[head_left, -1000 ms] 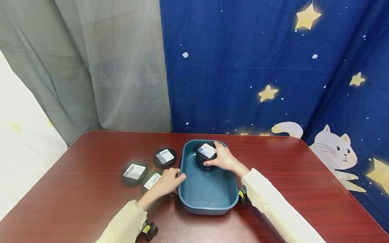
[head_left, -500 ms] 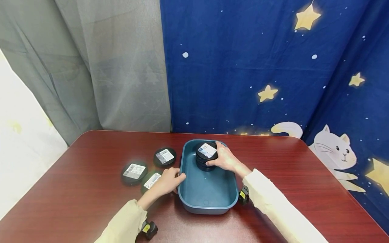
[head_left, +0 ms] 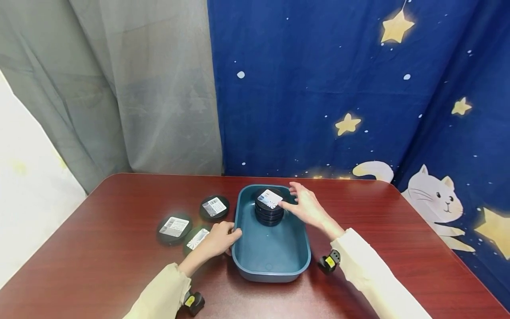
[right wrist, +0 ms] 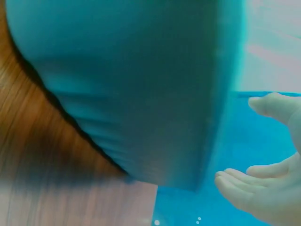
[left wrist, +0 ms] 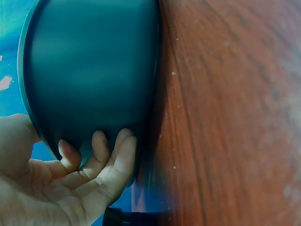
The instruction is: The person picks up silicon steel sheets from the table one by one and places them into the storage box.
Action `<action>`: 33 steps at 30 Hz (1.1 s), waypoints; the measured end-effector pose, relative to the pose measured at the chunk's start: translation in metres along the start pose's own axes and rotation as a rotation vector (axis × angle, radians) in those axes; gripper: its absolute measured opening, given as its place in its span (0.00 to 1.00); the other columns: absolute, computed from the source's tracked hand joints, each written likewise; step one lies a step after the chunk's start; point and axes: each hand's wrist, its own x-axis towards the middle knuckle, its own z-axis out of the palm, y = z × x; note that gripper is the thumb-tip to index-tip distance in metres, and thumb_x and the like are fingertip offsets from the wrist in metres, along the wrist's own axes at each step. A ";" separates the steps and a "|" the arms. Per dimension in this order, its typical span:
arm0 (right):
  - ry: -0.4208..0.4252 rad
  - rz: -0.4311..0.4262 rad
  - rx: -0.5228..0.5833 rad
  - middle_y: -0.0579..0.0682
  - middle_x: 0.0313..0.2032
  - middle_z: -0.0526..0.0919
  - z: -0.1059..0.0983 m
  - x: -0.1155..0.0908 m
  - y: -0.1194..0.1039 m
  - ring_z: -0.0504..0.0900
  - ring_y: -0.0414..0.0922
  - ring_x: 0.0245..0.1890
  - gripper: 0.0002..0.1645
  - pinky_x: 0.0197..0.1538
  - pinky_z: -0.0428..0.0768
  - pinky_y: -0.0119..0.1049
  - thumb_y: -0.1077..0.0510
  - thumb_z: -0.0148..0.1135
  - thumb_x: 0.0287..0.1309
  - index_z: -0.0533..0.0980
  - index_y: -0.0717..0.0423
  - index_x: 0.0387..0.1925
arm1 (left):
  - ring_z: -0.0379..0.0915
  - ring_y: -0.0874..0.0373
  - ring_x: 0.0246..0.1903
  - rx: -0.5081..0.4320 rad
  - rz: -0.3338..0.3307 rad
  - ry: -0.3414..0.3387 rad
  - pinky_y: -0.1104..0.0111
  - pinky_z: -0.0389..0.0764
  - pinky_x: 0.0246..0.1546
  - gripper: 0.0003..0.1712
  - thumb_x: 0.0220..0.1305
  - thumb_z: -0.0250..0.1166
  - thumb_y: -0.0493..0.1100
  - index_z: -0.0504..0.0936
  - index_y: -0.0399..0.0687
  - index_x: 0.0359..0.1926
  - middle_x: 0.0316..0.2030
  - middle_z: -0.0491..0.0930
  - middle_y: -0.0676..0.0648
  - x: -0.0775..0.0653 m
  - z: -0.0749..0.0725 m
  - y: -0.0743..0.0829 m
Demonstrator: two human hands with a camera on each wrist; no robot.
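Note:
A blue plastic bin (head_left: 271, 254) stands on the table, and in its far part rises a stack of round black tins (head_left: 269, 213) with a white-and-silver label on top. My left hand (head_left: 221, 238) holds the bin's left rim, thumb over the edge. In the left wrist view, that hand's fingers (left wrist: 96, 160) press the outside wall. My right hand (head_left: 310, 208) hovers over the bin's far right side, fingers spread and thumb tip near the stack's label. The right wrist view has the right hand (right wrist: 268, 183) holding nothing, beside the bin's outer wall (right wrist: 117, 94).
Left of the bin lie three more black labelled tins: a far one (head_left: 214, 208), a left one (head_left: 173, 228) and one (head_left: 197, 239) partly behind my left hand. The reddish wooden table (head_left: 358, 212) ends at curtains (head_left: 279, 110) behind.
My right hand has let go of the top tin and drawn back to the right, leaving the tin on the stack. The left hand stays on the rim.

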 end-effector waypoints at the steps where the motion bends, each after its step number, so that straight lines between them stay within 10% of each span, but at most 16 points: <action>1: 0.015 0.006 0.011 0.65 0.49 0.73 -0.003 -0.002 0.000 0.75 0.57 0.47 0.40 0.50 0.73 0.47 0.52 0.63 0.48 0.59 0.69 0.58 | 0.72 0.56 0.09 0.004 0.001 0.001 0.69 0.74 0.10 0.14 0.56 0.50 0.37 0.65 0.42 0.14 0.08 0.63 0.52 0.000 0.000 0.000; 13: 0.034 0.065 -0.009 0.66 0.48 0.73 -0.013 -0.036 0.019 0.76 0.57 0.45 0.38 0.47 0.74 0.48 0.53 0.60 0.51 0.59 0.72 0.57 | 0.74 0.53 0.10 -0.003 0.031 -0.009 0.68 0.75 0.10 0.15 0.57 0.50 0.37 0.66 0.41 0.14 0.09 0.66 0.50 -0.001 -0.002 0.002; 33: -0.222 0.238 0.039 0.66 0.49 0.70 0.017 -0.055 0.023 0.75 0.55 0.43 0.25 0.46 0.74 0.50 0.64 0.45 0.56 0.57 0.73 0.54 | 0.71 0.55 0.07 0.039 0.052 0.097 0.71 0.70 0.07 0.09 0.54 0.58 0.37 0.65 0.39 0.24 0.12 0.67 0.49 -0.002 -0.001 0.003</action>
